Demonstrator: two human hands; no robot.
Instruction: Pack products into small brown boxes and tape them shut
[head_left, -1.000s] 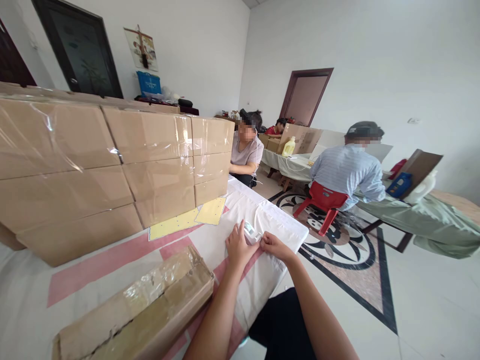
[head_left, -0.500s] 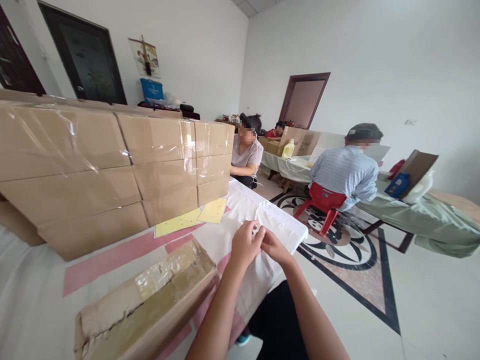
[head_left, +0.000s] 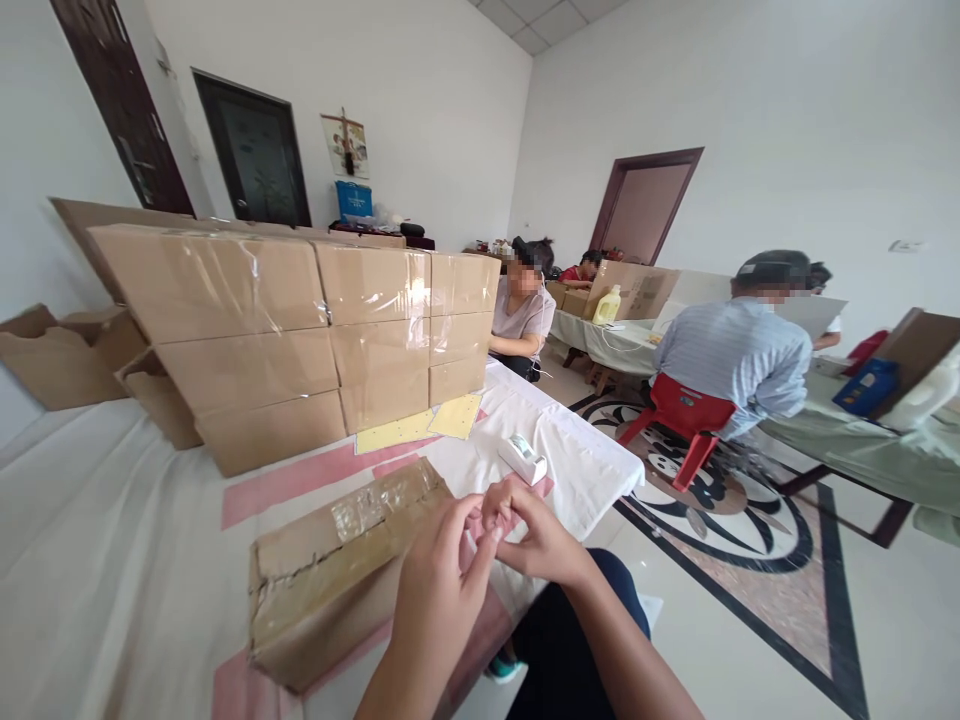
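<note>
My left hand [head_left: 442,565] and my right hand [head_left: 538,532] meet above the table's front edge, fingertips together. Both are closed in a pinch, and whatever lies between the fingers is too small or hidden to name. Just beyond them a small white tape dispenser [head_left: 524,462] rests on the cloth. To the left of my left hand is a long, worn cardboard box [head_left: 330,575] with clear tape across its top.
Stacked cardboard boxes [head_left: 259,365] form a wall at the back left, with yellow sheets [head_left: 397,432] at their foot. Open cartons [head_left: 71,350] stand farther left. A seated person [head_left: 731,345] and another person [head_left: 523,315] are beyond the white-clothed table [head_left: 577,440].
The view has swung left. My hands have come lower and nearer, uncovering the tape dispenser behind them. The fingertips stay together.
</note>
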